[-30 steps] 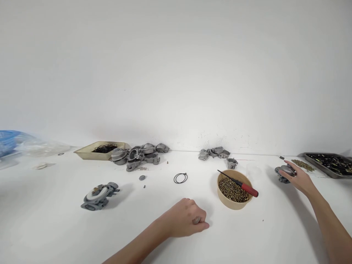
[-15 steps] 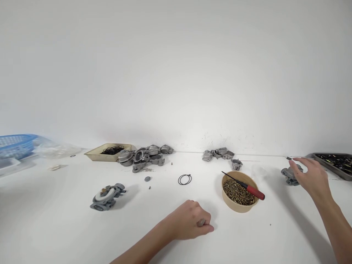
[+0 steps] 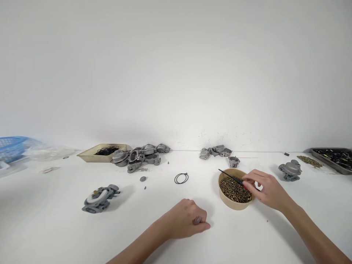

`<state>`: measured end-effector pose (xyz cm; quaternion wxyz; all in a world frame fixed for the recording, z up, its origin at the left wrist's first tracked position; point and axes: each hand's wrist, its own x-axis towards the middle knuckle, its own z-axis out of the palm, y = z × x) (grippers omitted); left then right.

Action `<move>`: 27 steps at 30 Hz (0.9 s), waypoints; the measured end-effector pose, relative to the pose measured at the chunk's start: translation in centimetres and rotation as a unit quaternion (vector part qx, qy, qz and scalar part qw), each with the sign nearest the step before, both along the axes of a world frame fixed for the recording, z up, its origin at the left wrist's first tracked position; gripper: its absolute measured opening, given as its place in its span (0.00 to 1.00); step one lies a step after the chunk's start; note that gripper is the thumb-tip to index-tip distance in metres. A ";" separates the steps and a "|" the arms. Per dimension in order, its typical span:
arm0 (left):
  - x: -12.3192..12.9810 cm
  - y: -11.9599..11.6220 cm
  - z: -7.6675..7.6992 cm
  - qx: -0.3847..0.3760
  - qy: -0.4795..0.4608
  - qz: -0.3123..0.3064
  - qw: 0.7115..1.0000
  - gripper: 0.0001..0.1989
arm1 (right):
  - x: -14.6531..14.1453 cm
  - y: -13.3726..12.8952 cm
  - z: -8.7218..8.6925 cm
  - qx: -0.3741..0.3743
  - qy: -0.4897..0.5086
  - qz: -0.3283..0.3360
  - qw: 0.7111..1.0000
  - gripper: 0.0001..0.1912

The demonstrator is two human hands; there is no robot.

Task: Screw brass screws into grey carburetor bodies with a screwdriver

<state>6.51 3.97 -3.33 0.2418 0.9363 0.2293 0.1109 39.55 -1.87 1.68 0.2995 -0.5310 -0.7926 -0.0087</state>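
Observation:
My left hand (image 3: 189, 219) rests closed on the white table, with part of a small grey piece (image 3: 197, 220) showing between its curled fingers. Over the right side of a round tan bowl (image 3: 233, 205) full of small brass-coloured screws (image 3: 235, 190), my right hand (image 3: 265, 187) has its fingers closed around the red handle of a screwdriver (image 3: 232, 176). The dark shaft points left across the bowl's rim. Right of the bowl stands a grey carburetor-like assembly (image 3: 290, 170). Another assembly (image 3: 99, 198), with a white ring on top, lies at the left.
Grey metal housings (image 3: 137, 157) are piled beside a cream tray (image 3: 96, 158) of black rings; more housings (image 3: 217, 151) lie near the wall. Two black rings (image 3: 181, 178) lie mid-table. A dark tray (image 3: 334, 158) is far right, a blue basket (image 3: 12, 146) far left.
My right hand has left the grey assembly at the right, moved left to the bowl and taken hold of the screwdriver. My left hand stays closed in nearly the same place. The view has shifted slightly.

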 end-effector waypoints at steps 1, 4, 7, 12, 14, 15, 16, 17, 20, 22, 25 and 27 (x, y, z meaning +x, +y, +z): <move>0.0 0.0 0.0 -0.002 0.001 0.000 1.000 0.17 | -0.5 0.0 -0.1 -0.003 -0.012 0.001 1.000 0.13; 0.0 0.0 0.0 -0.002 0.001 -0.001 1.000 0.18 | -0.8 0.0 -0.3 -0.001 -0.038 -0.004 0.999 0.12; 0.0 0.0 0.0 0.000 0.000 0.001 1.000 0.17 | -0.5 0.1 -0.6 -0.008 -0.040 -0.010 0.999 0.12; -0.1 0.1 -0.1 0.008 -0.005 -0.003 1.000 0.17 | -0.5 0.2 -0.7 -0.015 -0.039 -0.012 0.999 0.11; 0.0 -0.1 -0.3 0.012 -0.006 -0.003 1.000 0.17 | -0.5 0.2 -0.6 -0.017 -0.038 -0.011 0.999 0.11; 0.0 -0.2 -0.4 0.015 -0.003 -0.002 1.000 0.17 | -0.5 0.2 -0.6 -0.018 -0.037 -0.011 0.999 0.11; 0.1 -0.2 -0.4 0.020 0.001 -0.003 1.000 0.17 | -0.6 0.2 -0.6 -0.021 -0.036 -0.011 0.999 0.10; 0.1 -0.1 -0.4 0.026 0.007 -0.005 1.000 0.17 | -0.5 0.2 -0.5 -0.024 -0.035 -0.011 0.999 0.10; -0.7 1.2 0.6 0.080 0.015 0.009 0.997 0.16 | -0.4 0.3 -0.5 -0.037 -0.033 -0.018 0.999 0.08; -2.6 2.8 2.0 0.146 0.006 0.087 0.985 0.16 | -0.3 0.3 -0.5 -0.048 -0.029 -0.024 0.998 0.08; -8.0 5.5 4.4 0.238 0.015 0.326 0.915 0.15 | -0.3 0.4 -0.5 -0.072 -0.022 -0.040 0.996 0.08; -13.1 7.1 5.1 0.252 0.054 0.458 0.851 0.20 | -0.4 0.3 -0.4 -0.091 -0.012 -0.053 0.994 0.09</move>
